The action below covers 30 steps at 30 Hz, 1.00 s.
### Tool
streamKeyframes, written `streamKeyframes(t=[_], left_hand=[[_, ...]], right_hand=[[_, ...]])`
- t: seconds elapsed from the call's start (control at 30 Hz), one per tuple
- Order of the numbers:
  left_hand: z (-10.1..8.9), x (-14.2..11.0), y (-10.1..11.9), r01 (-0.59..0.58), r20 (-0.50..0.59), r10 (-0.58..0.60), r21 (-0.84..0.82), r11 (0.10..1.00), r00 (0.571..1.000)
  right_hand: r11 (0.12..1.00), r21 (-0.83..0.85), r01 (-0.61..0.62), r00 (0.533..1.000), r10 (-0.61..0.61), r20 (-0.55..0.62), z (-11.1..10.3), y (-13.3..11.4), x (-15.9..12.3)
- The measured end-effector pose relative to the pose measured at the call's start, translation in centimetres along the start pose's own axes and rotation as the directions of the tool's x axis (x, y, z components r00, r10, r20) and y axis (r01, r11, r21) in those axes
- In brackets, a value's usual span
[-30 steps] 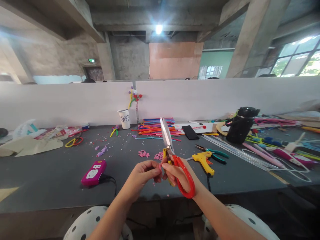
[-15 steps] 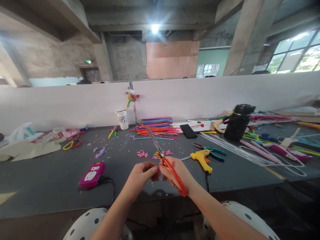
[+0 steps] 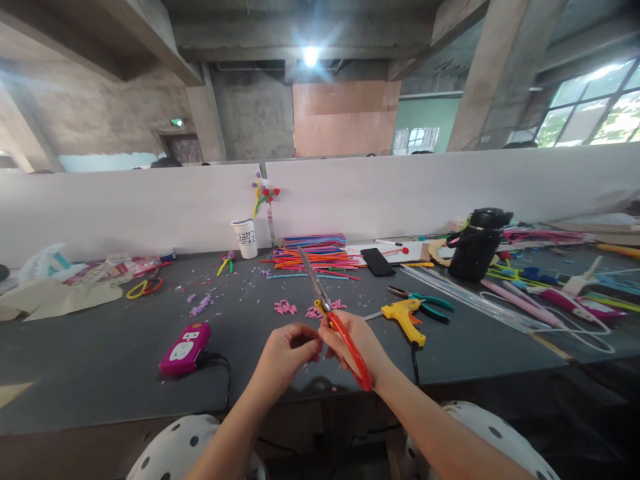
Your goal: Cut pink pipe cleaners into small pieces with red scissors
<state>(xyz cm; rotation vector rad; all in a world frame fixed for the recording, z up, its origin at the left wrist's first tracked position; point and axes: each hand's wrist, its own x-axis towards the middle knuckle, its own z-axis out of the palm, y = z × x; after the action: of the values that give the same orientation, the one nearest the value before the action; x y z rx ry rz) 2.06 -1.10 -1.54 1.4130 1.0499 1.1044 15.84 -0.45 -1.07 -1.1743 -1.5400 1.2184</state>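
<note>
Scissors with red handles (image 3: 351,349) rest in my right hand (image 3: 361,333), which is closed around them. Their metal blades point up and away, toward the back of the table. My left hand (image 3: 287,352) is closed in a pinch, its fingertips meeting those of my right hand. What lies between these fingertips is too small to make out. Just beyond my hands, small cut pink pieces (image 3: 285,307) lie in two loose piles. Farther back is a stack of coloured pipe cleaners (image 3: 315,259).
To the right lie a yellow glue gun (image 3: 404,319), teal-handled pliers (image 3: 435,308), a black phone (image 3: 377,262) and a black thermos jug (image 3: 477,247). On the left are a magenta corded box (image 3: 185,349), purple scraps (image 3: 201,305), yellow-and-orange scissors (image 3: 145,288) and a white cup (image 3: 245,239).
The scissors have tilted slightly, their tips shifting a little to the right. A pink bit that showed at my left fingertips is no longer clearly visible. Both hands stay close together.
</note>
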Motion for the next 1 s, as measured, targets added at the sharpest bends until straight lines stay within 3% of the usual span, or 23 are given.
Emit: streamKeyframes(t=[0.1, 0.2, 0.37, 0.5, 0.77, 1.0], left_hand=[[-0.2, 0.0, 0.2, -0.021, -0.049, 0.020, -0.025, 0.999, 0.999], [-0.8, 0.0, 0.4, -0.069, -0.150, 0.056, -0.085, 0.994, 0.987], [-2.0, 0.1, 0.8, -0.153, -0.295, 0.069, -0.270, 0.951, 0.953], [-2.3, 0.0, 1.2, -0.210, -0.362, 0.095, -0.293, 0.933, 0.927], [-2.5, -0.1, 1.1, -0.271, -0.355, 0.164, -0.277, 0.922, 0.920], [-2.5, -0.1, 1.0, -0.257, -0.369, 0.138, -0.297, 0.920, 0.919]], right_hand=[[0.998, -0.031, 0.056, 0.998, -0.056, -0.009, -0.2, 0.0, 0.0], [0.965, -0.196, 0.171, 0.983, -0.182, -0.035, -0.7, 0.1, -0.3], [0.798, -0.546, 0.254, 0.960, -0.277, 0.042, -0.5, 1.0, -1.1], [0.625, -0.737, 0.256, 0.947, -0.314, 0.062, -0.2, 1.7, -1.6], [0.439, -0.868, 0.232, 0.937, -0.339, 0.079, 0.0, 2.2, -1.6], [0.362, -0.907, 0.216, 0.933, -0.350, 0.082, 0.2, 2.3, -1.6]])
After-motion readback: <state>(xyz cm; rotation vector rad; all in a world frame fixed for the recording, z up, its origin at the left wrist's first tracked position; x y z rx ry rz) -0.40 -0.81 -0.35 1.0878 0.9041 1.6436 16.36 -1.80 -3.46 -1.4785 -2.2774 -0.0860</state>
